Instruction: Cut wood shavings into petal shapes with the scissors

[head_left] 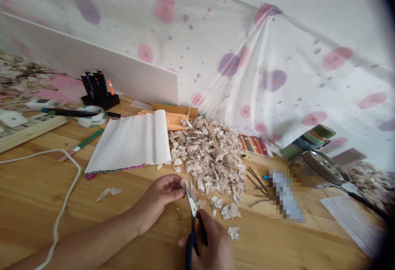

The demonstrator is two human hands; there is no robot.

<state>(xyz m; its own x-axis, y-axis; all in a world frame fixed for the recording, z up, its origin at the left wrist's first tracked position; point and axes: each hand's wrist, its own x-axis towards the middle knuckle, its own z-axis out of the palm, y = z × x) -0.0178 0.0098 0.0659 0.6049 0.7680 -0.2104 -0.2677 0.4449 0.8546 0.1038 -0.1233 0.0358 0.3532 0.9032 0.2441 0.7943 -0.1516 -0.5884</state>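
My right hand [217, 241] grips a pair of scissors [193, 209] by dark handles, its blades pointing away from me and slightly parted. Thumb and fingers of my left hand [163, 194] pinch a small pale, papery flake [184, 183] right at the blade tips. Its exact kind is unclear; it resembles dried skin or petal. Just beyond both hands lies a heap of similar dry beige flakes [212, 155]. A few loose pieces [230, 211] are scattered right of the scissors, and a thin pale piece [108, 193] rests left of my left hand.
A partly rolled white sheet [129, 142] lies left of the heap. Behind it are a tape roll [90, 116] and a black marker holder [100, 97]. A white cable [72, 179] crosses the left side. Thin dark sticks [257, 181] and a metal pan [321, 169] are on the right.
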